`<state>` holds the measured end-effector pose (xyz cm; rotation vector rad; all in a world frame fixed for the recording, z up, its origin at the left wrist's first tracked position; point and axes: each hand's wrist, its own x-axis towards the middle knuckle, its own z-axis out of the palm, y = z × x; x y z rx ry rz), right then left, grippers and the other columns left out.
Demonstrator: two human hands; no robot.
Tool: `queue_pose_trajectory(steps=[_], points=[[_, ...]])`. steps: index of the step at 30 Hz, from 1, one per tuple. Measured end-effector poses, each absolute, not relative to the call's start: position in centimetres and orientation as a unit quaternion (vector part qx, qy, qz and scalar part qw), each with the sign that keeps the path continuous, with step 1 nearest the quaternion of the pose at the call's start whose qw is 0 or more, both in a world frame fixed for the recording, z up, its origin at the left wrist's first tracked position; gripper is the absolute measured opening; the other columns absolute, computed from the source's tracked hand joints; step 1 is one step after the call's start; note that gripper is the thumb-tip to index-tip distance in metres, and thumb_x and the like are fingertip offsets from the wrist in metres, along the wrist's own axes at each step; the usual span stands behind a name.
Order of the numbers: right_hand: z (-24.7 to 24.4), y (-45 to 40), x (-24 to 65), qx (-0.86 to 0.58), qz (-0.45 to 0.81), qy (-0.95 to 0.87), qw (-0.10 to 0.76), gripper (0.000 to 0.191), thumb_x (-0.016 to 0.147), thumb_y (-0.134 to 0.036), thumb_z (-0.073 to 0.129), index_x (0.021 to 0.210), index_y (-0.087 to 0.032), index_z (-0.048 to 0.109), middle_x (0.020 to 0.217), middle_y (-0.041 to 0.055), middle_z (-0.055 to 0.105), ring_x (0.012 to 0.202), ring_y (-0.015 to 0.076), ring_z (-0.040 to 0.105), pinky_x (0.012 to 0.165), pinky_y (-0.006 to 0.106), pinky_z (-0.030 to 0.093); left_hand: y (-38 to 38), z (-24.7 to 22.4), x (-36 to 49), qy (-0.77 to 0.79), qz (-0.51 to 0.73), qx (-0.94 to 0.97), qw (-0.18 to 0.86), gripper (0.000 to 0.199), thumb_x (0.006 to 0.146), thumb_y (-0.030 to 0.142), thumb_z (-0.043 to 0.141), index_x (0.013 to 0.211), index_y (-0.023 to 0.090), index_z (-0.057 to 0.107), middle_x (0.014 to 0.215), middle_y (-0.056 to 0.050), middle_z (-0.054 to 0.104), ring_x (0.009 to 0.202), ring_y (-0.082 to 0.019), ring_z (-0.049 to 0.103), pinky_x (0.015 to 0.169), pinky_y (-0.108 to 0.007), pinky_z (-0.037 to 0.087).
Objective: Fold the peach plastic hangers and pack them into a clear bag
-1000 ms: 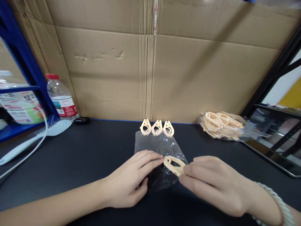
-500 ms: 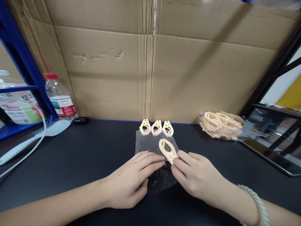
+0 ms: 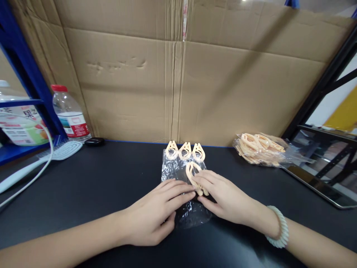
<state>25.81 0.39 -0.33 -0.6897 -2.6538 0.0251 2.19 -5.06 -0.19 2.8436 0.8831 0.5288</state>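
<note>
A clear plastic bag [image 3: 174, 170] lies flat on the black table. Three cream folding clips [image 3: 185, 152] stand in a row at its far edge. Another cream piece [image 3: 192, 172], loop-shaped, lies over the bag, its near end between my two hands. My left hand [image 3: 156, 210] rests on the bag with fingers stretched out, the fingertips beside this piece. From the right, my right hand [image 3: 225, 193] has its fingers over the cream piece, thumb apart below; a pale coiled band is round that wrist.
A bag of cream pieces [image 3: 258, 149] lies at the right, beside a dark flat device [image 3: 318, 184]. At the left are a bottle [image 3: 71, 119], a pale brush [image 3: 65, 150], a white cable and a small black object [image 3: 95, 142]. Cardboard [image 3: 125, 96] stands behind.
My right hand has moved left, over the cream piece, and its fingers have loosened from the pinch. The piece now sits slightly further left and more upright in view. My left hand is nearly unchanged.
</note>
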Motion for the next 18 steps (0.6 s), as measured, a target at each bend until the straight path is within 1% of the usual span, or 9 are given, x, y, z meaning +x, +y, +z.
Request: queue_pose_trajectory(steps=[3, 6, 8, 11, 13, 14, 15, 16, 18], points=[[0.4, -0.1, 25.8, -0.252, 0.03, -0.95, 0.182, 0.033, 0.086, -0.017, 0.054, 0.119, -0.016, 0.056, 0.115, 0.0109, 0.061, 0.112, 0.0233, 0.054, 0.096, 0.041, 0.049, -5.2, -0.2, 2.1, 0.287, 0.191, 0.936, 0.072, 0.07, 0.075, 0.002, 0.046, 0.14, 0.023, 0.036, 0.146, -0.008, 0.043, 0.135, -0.025, 0.037, 0.113, -0.049, 0.031], [1.4, -0.9, 26.2, -0.236, 0.058, -0.958, 0.151, 0.026, 0.084, -0.017, 0.056, 0.11, -0.017, 0.059, 0.108, 0.009, 0.062, 0.107, 0.0222, 0.054, 0.093, 0.038, 0.049, -5.3, 0.2, 1.9, 0.287, 0.235, 0.924, 0.098, 0.062, 0.081, 0.01, 0.051, 0.139, 0.024, 0.035, 0.142, -0.008, 0.048, 0.131, -0.025, 0.043, 0.11, -0.045, 0.037], [2.1, -1.3, 26.5, -0.211, 0.083, -0.966, 0.122, 0.024, 0.083, -0.018, 0.058, 0.108, -0.018, 0.06, 0.107, 0.008, 0.062, 0.105, 0.0213, 0.055, 0.092, 0.036, 0.049, -5.2, 0.6, 1.7, 0.299, 0.271, 0.91, 0.095, 0.053, 0.085, 0.016, 0.051, 0.137, 0.023, 0.038, 0.136, -0.008, 0.053, 0.126, -0.024, 0.048, 0.107, -0.043, 0.041], [3.0, -1.9, 26.8, -0.161, 0.106, -0.977, 0.088, 0.034, 0.081, -0.012, 0.058, 0.114, -0.018, 0.057, 0.116, 0.0079, 0.059, 0.11, 0.02, 0.053, 0.097, 0.034, 0.046, -4.9, 1.4, 1.3, 0.34, 0.284, 0.896, 0.02, 0.038, 0.089, 0.019, 0.047, 0.127, 0.022, 0.049, 0.129, -0.008, 0.059, 0.121, -0.025, 0.052, 0.104, -0.044, 0.041], [3.6, -2.2, 26.9, -0.15, 0.106, -0.979, 0.092, 0.041, 0.078, -0.01, 0.06, 0.118, -0.018, 0.055, 0.124, 0.0086, 0.055, 0.12, 0.0204, 0.048, 0.103, 0.034, 0.042, -4.5, 1.9, 1.0, 0.374, 0.248, 0.893, -0.04, 0.035, 0.09, 0.021, 0.048, 0.124, 0.021, 0.054, 0.131, -0.008, 0.059, 0.124, -0.026, 0.049, 0.105, -0.045, 0.039], [3.8, -2.3, 27.1, -0.155, 0.104, -0.977, 0.102, 0.041, 0.077, -0.011, 0.062, 0.116, -0.019, 0.055, 0.126, 0.0089, 0.054, 0.123, 0.021, 0.046, 0.105, 0.034, 0.041, -4.3, 2.0, 0.8, 0.389, 0.225, 0.892, -0.056, 0.036, 0.09, 0.022, 0.048, 0.126, 0.021, 0.053, 0.133, -0.008, 0.057, 0.126, -0.026, 0.047, 0.106, -0.046, 0.038], [4.0, -2.3, 27.2, -0.166, 0.101, -0.974, 0.114, 0.037, 0.077, -0.012, 0.063, 0.113, -0.019, 0.056, 0.127, 0.0091, 0.053, 0.125, 0.0216, 0.044, 0.105, 0.035, 0.041, -4.1, 2.1, 0.6, 0.402, 0.202, 0.891, -0.061, 0.039, 0.091, 0.025, 0.048, 0.129, 0.022, 0.052, 0.136, -0.008, 0.055, 0.129, -0.027, 0.045, 0.108, -0.047, 0.036], [4.2, -2.4, 27.4, -0.18, 0.097, -0.97, 0.128, 0.029, 0.078, -0.014, 0.063, 0.106, -0.02, 0.058, 0.128, 0.0092, 0.052, 0.126, 0.0223, 0.044, 0.104, 0.036, 0.042, -3.9, 2.0, 0.4, 0.411, 0.181, 0.892, -0.056, 0.042, 0.092, 0.028, 0.047, 0.133, 0.022, 0.049, 0.14, -0.007, 0.052, 0.132, -0.027, 0.042, 0.109, -0.047, 0.034], [4.1, -2.8, 27.8, -0.215, 0.08, -0.961, 0.151, 0.008, 0.083, -0.017, 0.059, 0.09, -0.02, 0.062, 0.128, 0.0092, 0.052, 0.127, 0.0238, 0.044, 0.102, 0.039, 0.044, -3.5, 1.7, 0.1, 0.421, 0.147, 0.894, -0.033, 0.047, 0.094, 0.034, 0.045, 0.14, 0.023, 0.041, 0.146, -0.007, 0.045, 0.136, -0.027, 0.037, 0.111, -0.048, 0.031]])
